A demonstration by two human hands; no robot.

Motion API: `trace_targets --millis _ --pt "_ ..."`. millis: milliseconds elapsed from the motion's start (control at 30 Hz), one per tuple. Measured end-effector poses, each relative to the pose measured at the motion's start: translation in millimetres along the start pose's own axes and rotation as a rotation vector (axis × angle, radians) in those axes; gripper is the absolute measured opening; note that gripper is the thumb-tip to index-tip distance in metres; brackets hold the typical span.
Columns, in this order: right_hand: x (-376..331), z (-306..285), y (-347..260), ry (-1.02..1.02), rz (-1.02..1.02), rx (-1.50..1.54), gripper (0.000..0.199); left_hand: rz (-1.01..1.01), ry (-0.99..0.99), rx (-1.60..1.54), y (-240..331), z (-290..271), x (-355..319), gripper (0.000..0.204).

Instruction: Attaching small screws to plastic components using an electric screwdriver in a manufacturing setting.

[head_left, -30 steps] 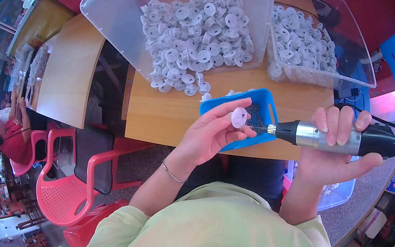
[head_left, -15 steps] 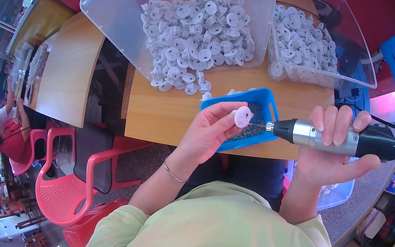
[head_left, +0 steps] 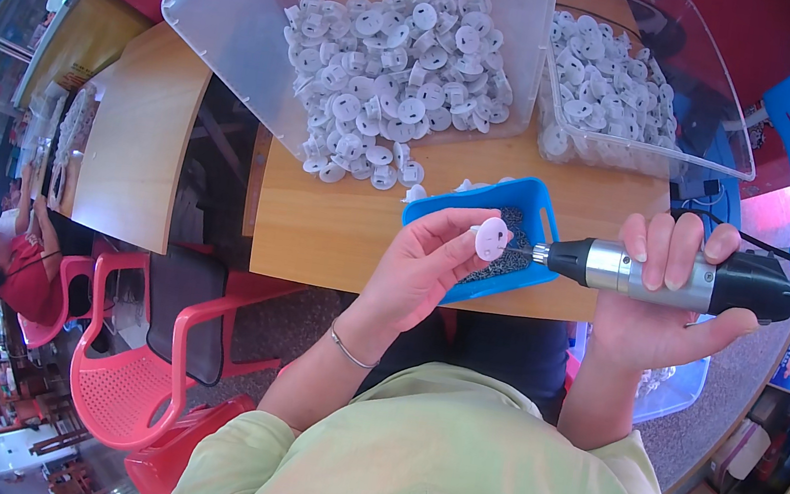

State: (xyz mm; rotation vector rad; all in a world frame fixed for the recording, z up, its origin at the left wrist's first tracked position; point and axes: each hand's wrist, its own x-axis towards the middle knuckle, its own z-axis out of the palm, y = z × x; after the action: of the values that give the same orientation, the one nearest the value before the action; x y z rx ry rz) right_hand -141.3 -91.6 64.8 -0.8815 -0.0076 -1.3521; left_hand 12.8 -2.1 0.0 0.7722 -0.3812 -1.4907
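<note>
Between the thumb and fingers of my left hand (head_left: 428, 262) is a small round white plastic piece (head_left: 491, 239), its flat face turned toward the right. My right hand (head_left: 662, 285) wraps round an electric screwdriver (head_left: 649, 274) with a black and silver body, held level. The driver's tip points left at the white piece; whether they touch I cannot make out. Below both hands stands a blue plastic bin (head_left: 550, 220) of small dark metal screws (head_left: 506, 260), partly hidden by my left hand and the white piece.
A clear tub (head_left: 232, 42) tipped toward me spills a heap of white pieces (head_left: 397, 86) onto the wooden table (head_left: 316, 236). Another clear tub (head_left: 710, 158) of them stands at right. Left are a pink chair (head_left: 127, 391) and a person (head_left: 24, 266) at another table (head_left: 137, 140).
My left hand has shifted slightly right with the white piece, whose face is turned a little differently. The screwdriver is almost where it was.
</note>
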Motion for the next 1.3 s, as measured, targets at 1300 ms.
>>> trace_targets --millis 1300 --pt "-2.4 -1.1 6.3 -0.073 -0.095 -0.064 0.056 0.046 0.026 0.053 -5.0 0.0 0.3 0.023"
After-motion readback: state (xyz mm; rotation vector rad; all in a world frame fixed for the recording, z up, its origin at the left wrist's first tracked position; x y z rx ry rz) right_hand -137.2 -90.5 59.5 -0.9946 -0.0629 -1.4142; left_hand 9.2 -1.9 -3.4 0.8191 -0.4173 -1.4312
